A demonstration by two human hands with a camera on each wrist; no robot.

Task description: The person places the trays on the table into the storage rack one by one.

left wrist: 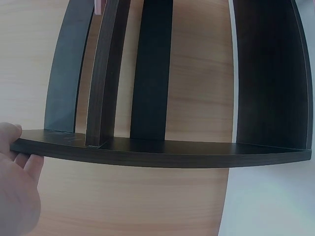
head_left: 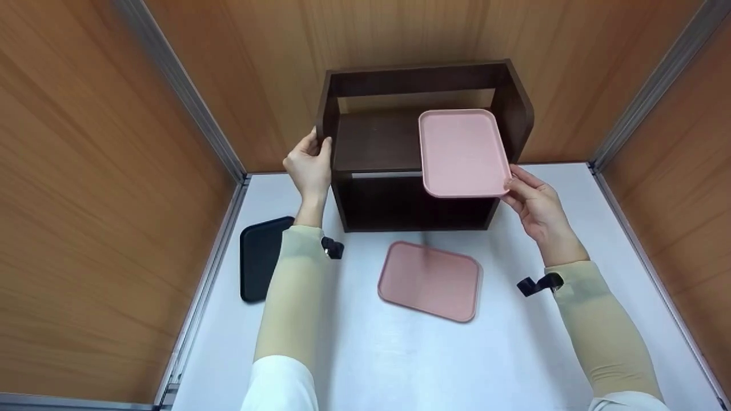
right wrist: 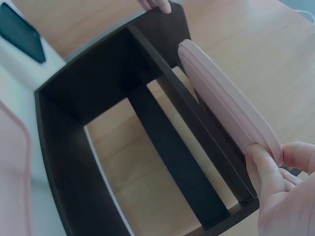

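A dark brown wooden shelf unit [head_left: 377, 145] stands at the back of the white table. My left hand [head_left: 308, 165] grips its left side panel [left wrist: 147, 152], thumb on the front edge. My right hand [head_left: 534, 205] pinches the near right corner of a light pink tray [head_left: 462, 151], which lies half on the middle shelf and sticks out over its front edge. In the right wrist view the pink tray [right wrist: 231, 105] shows edge-on between my thumb and fingers [right wrist: 266, 169]. A second, darker pink tray [head_left: 429, 279] lies flat on the table in front of the shelf.
A black tray [head_left: 260, 257] lies on the table at the left, partly under my left forearm. Wooden walls with metal corner strips enclose the white table [head_left: 400, 365] on three sides. The shelf's lower compartment [head_left: 411, 205] is dark.
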